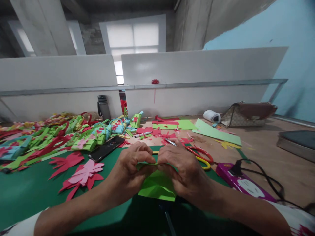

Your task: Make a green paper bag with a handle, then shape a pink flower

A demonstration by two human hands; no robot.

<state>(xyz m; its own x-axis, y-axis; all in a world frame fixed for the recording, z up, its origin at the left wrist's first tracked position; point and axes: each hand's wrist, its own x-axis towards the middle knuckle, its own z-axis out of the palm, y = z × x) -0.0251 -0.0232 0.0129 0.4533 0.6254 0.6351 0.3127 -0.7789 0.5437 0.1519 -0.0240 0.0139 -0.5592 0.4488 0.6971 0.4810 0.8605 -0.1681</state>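
Note:
A bright green piece of folded paper hangs between my two hands, its lower part creased and facing me. My left hand pinches the paper's upper edge between thumb and fingers. Close beside it, fingertips nearly touching, my right hand pinches the same edge. Scissors with red and yellow handle loops lie just behind my right hand, which partly hides them. Left of my hands, pink and red paper flower cutouts rest on the green mat.
Finished-looking paper bags pile up at the left, near a black phone and a grey bottle. Red scraps and light green sheets lie behind. At right are a purple power strip with cords and a handbag.

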